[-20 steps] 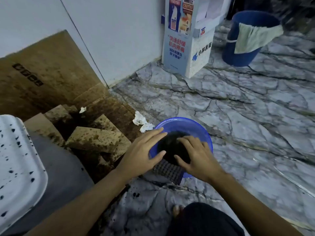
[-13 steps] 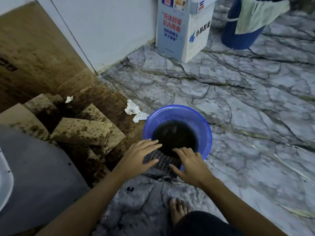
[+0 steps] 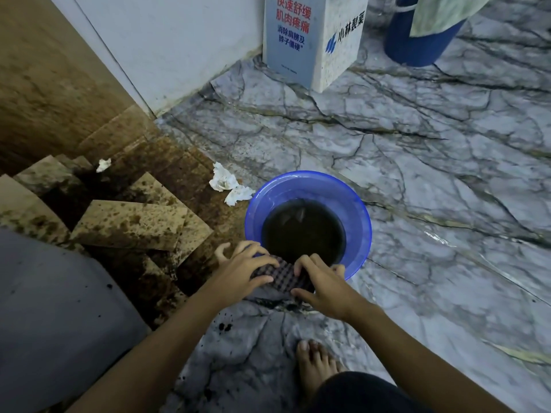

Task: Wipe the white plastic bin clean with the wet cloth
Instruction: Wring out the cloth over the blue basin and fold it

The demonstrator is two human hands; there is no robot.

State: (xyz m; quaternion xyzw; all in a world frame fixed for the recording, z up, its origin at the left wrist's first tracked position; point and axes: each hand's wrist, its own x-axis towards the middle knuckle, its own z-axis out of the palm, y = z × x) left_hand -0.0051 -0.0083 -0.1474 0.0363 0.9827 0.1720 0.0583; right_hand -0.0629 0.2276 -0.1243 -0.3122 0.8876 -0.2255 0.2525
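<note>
A dark checkered wet cloth hangs over the near rim of a blue basin that holds dark dirty water. My left hand grips the cloth's left end and my right hand grips its right end, both just at the basin's near edge. The white plastic bin is out of view now; only a grey surface shows at the lower left.
Stained cardboard pieces and crumpled white tissue lie left of the basin. A printed carton and a blue bucket with a cloth over its rim stand at the back. My bare foot rests on the wet marble floor.
Both hands drew back from over the basin to its near rim, pulling the cloth with them. The view tilted down, and the speckled white bin left the frame.
</note>
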